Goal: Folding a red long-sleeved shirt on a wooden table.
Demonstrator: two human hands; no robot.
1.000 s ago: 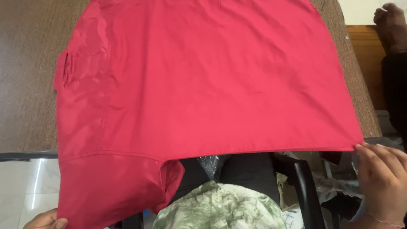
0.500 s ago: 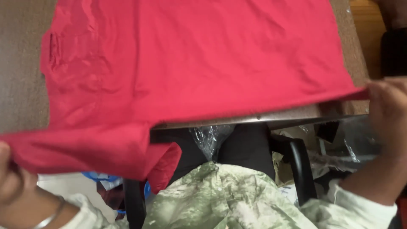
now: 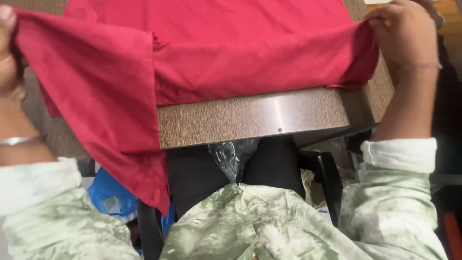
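Observation:
A red shirt [image 3: 231,53] lies across a brown wooden table [image 3: 250,118]. My left hand [image 3: 9,53] grips the shirt's lower left corner at the frame's far left and holds it raised, so a sleeve part hangs down past the table edge. My right hand [image 3: 406,33] pinches the shirt's lower right corner at the upper right, folded up over the cloth. The shirt's lower hem is lifted off the near edge, baring a strip of tabletop.
I sit in a black chair [image 3: 322,178] in a pale green patterned shirt. A clear plastic bag [image 3: 231,156] hangs under the table edge. A blue bag [image 3: 108,197] lies on the floor at the left.
Both hands have lifted the shirt's bottom corners up and away from me, pulling the hem back onto the table. The table's near edge now shows bare.

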